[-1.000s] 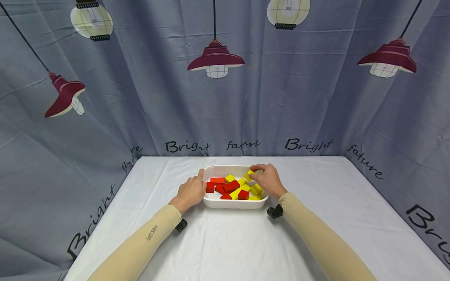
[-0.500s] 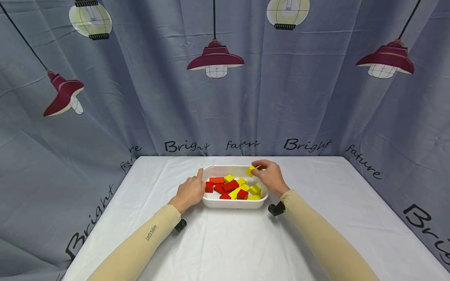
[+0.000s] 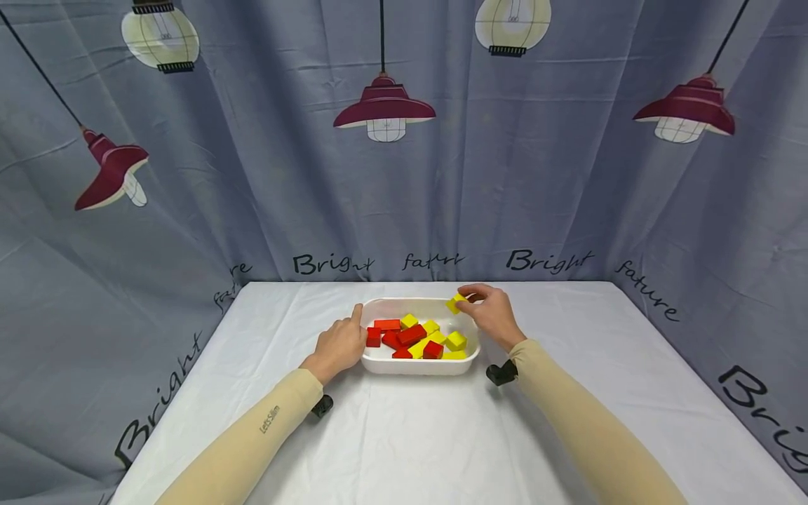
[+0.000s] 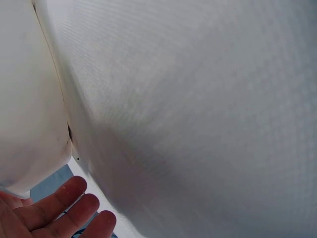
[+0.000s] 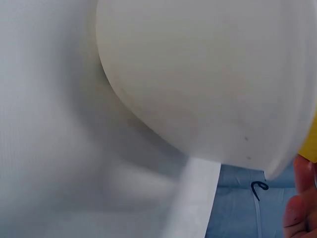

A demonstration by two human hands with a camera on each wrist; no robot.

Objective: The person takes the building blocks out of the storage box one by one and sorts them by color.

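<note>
1. A white tray [image 3: 416, 367] sits on a white surface [image 3: 416, 442].
2. Inside the tray lie red blocks [image 3: 412, 335] and yellow blocks [image 3: 456, 341].
3. At the tray's far right corner, the person's right hand [image 3: 492, 313] pinches one yellow cube [image 3: 454, 304].
4. The left hand [image 3: 339, 346] touches the tray's left end.
5. Behind the tray hangs a grey-blue curtain [image 3: 517, 175] printed with lamps [image 3: 384, 109] and lettering [image 3: 550, 261].

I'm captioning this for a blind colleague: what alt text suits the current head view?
A person's right hand pinches a yellow block at the far right corner of a white tray holding red and yellow blocks; the left hand touches its left end. The tray sits on a white-covered table before a lamp-patterned curtain.
</note>
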